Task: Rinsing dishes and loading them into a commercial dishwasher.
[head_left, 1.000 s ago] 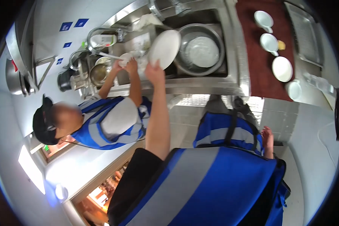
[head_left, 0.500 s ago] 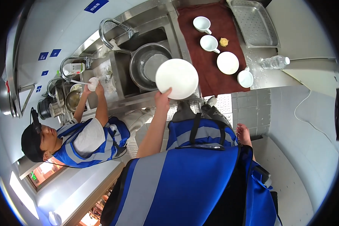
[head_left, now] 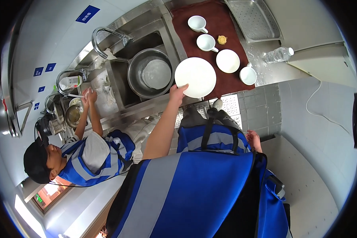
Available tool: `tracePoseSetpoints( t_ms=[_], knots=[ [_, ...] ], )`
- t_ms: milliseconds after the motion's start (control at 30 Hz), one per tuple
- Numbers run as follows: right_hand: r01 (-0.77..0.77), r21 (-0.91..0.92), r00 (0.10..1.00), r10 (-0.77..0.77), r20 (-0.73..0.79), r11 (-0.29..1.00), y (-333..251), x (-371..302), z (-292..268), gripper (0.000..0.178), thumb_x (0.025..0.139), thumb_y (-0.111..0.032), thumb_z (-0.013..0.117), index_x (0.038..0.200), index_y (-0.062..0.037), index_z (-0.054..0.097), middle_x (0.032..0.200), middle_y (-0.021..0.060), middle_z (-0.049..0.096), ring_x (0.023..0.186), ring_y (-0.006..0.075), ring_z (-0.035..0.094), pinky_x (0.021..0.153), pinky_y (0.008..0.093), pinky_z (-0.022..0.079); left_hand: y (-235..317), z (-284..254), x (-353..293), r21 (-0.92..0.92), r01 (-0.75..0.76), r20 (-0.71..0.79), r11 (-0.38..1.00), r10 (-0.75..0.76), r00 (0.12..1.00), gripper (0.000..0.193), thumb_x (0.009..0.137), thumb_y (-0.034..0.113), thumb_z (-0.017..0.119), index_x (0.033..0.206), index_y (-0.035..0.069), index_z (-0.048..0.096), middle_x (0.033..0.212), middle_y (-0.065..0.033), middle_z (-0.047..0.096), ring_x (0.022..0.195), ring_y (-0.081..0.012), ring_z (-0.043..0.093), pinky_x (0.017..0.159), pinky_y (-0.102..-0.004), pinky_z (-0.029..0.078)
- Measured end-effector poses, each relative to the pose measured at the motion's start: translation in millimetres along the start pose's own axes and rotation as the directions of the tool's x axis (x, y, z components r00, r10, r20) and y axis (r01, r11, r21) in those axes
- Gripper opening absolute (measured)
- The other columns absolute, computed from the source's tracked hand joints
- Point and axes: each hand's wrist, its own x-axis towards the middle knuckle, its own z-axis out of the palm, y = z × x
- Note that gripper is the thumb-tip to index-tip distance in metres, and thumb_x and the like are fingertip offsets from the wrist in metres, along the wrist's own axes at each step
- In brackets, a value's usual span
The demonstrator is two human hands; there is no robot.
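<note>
While the left hand (head_left: 178, 94) clasps a large, round white plate (head_left: 196, 77), not yet set down, near the brown cloth (head_left: 214, 25), the right hand (head_left: 253, 140) hangs apart, loose; three white handled cups (head_left: 196, 23) already stand there.

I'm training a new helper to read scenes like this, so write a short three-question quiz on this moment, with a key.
1. Which of the camera wearer's hands holds the white plate?
2. True or false: the metal basin sits in the sink.
3. The clear bottle is:
a) inside the basin
b) on the metal counter, beside the brown cloth
c) in the sink

Key:
1. The left hand
2. True
3. b
</note>
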Motion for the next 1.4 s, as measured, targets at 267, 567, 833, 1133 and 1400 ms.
tracePoseSetpoints(
  t_ms=[267, 567, 833, 1133, 1400],
  knots=[
    [-0.033, -0.027, 0.999, 0.034, 0.029, 0.999, 16, -6, 21, 0.029, 0.081, -0.029, 0.049, 0.101, -0.0078, 0.054, 0.079, 0.0018, 0.053, 0.069, 0.0106, 0.049, 0.063, 0.0242, 0.038, 19, 14, -7, 0.343, -0.043, -0.009, 0.938, 0.049, 0.999, 0.032, 0.079, 0.015, 0.062, 0.102, -0.005, 0.054, 0.097, -0.0138, 0.06, 0.086, -0.0209, 0.061, 0.071, -0.0321, 0.052],
    [-0.077, -0.023, 0.997, 0.077, -0.016, 0.997, 8, -10, 49, 0.023, 0.081, -0.03, 0.05, 0.097, -0.0123, 0.055, 0.075, -0.0017, 0.054, 0.067, 0.0082, 0.048, 0.058, 0.0235, 0.037, 7, 3, 2, 0.203, -0.05, 0.17, 0.978, 0.015, 0.985, 0.033, 0.08, 0.017, 0.062, 0.104, -0.004, 0.054, 0.098, -0.0121, 0.06, 0.085, -0.0194, 0.061, 0.072, -0.0322, 0.052],
    [-0.086, 0.0, 0.995, 0.086, -0.042, 0.996, 30, -4, 41, 0.023, 0.081, -0.03, 0.05, 0.096, -0.0142, 0.057, 0.075, -0.0025, 0.054, 0.067, 0.0077, 0.048, 0.058, 0.0219, 0.035, 9, 6, 8, 0.22, -0.067, 0.214, 0.973, 0.019, 0.977, 0.031, 0.079, 0.016, 0.063, 0.103, -0.003, 0.055, 0.095, -0.012, 0.061, 0.082, -0.0185, 0.062, 0.069, -0.0312, 0.053],
    [-0.076, -0.082, 0.997, 0.075, -0.022, 0.994, 21, -15, 48, 0.029, 0.08, -0.033, 0.05, 0.1, -0.0131, 0.056, 0.079, -0.0017, 0.054, 0.071, 0.0089, 0.049, 0.062, 0.0229, 0.039, 7, 13, 19, 0.282, -0.06, 0.198, 0.958, 0.004, 0.98, 0.033, 0.078, 0.018, 0.065, 0.102, -0.002, 0.056, 0.093, -0.0092, 0.062, 0.079, -0.0158, 0.062, 0.065, -0.0285, 0.051],
    [-0.116, -0.099, 0.992, 0.12, 0.031, 0.988, 26, -9, 47, 0.029, 0.08, -0.033, 0.05, 0.1, -0.0125, 0.055, 0.079, -0.0009, 0.055, 0.071, 0.0094, 0.05, 0.062, 0.0237, 0.04, 1, -4, 34, 0.651, -0.329, 0.165, 0.683, 0.296, 0.941, 0.035, 0.078, 0.023, 0.064, 0.104, 0.003, 0.054, 0.081, -0.0061, 0.063, 0.064, -0.0109, 0.058, 0.055, -0.0251, 0.046]
  ],
)
